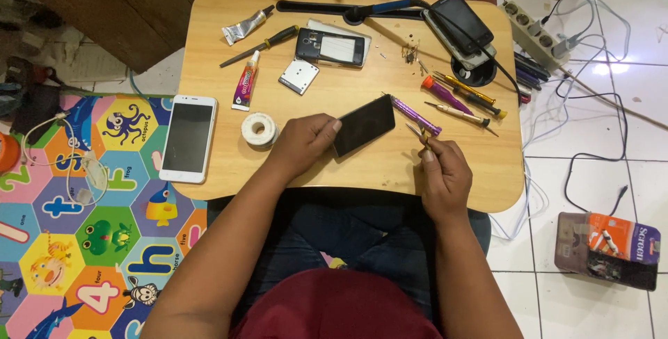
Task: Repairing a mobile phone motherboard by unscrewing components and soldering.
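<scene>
On wooden table (209, 47), dark phone (363, 125)

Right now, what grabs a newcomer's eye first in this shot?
At the centre of the small wooden table, the left hand holds a dark phone panel, tilted, while the right hand pinches tweezers beside it. An opened phone body lies behind, screwdrivers fan out to the right, and a white smartphone rests at the table's left edge above a colourful alphabet mat.

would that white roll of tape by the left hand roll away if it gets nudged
Probably not: the tape roll lies flat on its side on the wooden table, so it should slide rather than roll. It looks small and hollow, so likely light and easy to knock by the left hand.
</scene>
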